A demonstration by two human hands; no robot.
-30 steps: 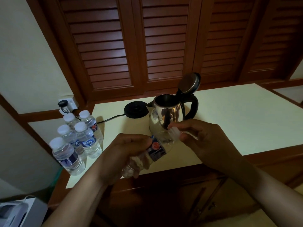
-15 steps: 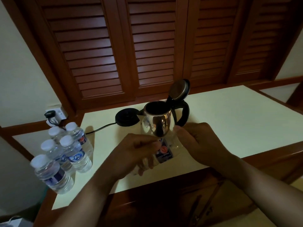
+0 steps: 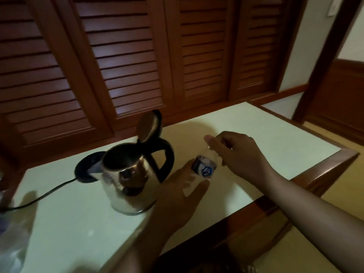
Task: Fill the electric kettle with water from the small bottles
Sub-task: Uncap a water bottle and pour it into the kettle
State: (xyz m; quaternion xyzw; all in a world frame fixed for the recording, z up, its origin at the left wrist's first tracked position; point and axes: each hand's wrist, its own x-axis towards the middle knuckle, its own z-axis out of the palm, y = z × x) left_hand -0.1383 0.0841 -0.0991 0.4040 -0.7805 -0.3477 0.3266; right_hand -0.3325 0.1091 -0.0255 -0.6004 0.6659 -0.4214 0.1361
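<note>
On the pale counter, the steel kettle sits off its black base, lid flipped up, inside too dark to see any water. Right of it, the left hand has fingers loosely spread against the small bottle, while the right hand curls around its upper part, pinching near the top. Bottle's blurry, so can't tell what's in it.

Kettle shiny metal; bottle clear plastic; shutters glossy wood.
</note>
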